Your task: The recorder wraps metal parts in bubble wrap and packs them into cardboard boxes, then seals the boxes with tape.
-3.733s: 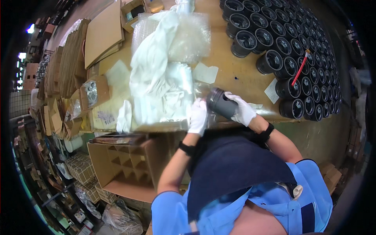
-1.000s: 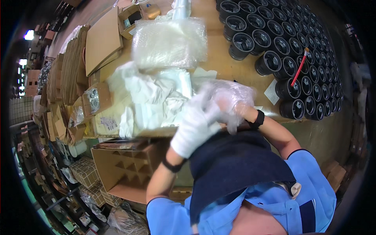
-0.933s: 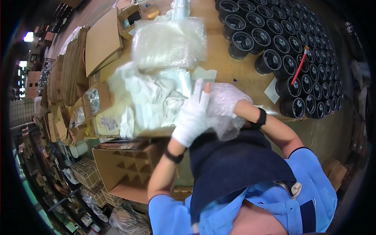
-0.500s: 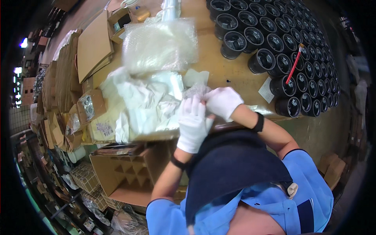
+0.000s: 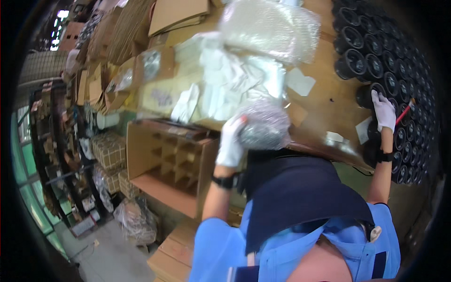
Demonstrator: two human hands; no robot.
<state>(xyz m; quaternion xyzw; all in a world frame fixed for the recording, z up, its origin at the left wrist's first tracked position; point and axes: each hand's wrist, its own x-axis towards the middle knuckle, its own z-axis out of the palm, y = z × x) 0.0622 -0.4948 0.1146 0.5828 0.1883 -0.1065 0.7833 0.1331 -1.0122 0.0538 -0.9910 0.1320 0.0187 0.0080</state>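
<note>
My left hand (image 5: pixel 231 143), in a white glove, grips a bundle of clear bubble wrap (image 5: pixel 265 124) at the table's front edge. Something dark shows through the plastic layers, its kind hidden. Far to the right, my gloved right hand (image 5: pixel 385 112) has its fingers over the rim of a black round cup (image 5: pixel 367 94) at the near left of a large group of similar cups. The thumb of that hand is not clearly visible. Close to the right hand, a red-handled brush (image 5: pixel 404 113) lies across the cups.
A stack of bubble wrap sheets (image 5: pixel 270 30) lies at the back, with crumpled white paper (image 5: pixel 225 70) before it. A divided cardboard carton (image 5: pixel 164 195) stands below the table's left front. Flattened cardboard (image 5: pixel 178 14) leans at the back left. A small paper piece (image 5: pixel 362 130) lies beside the cups.
My hands have parted: the right has gone from the wrapped bundle over to the black cups, while the left keeps the bundle. The whole view has swung, so the table appears shifted.
</note>
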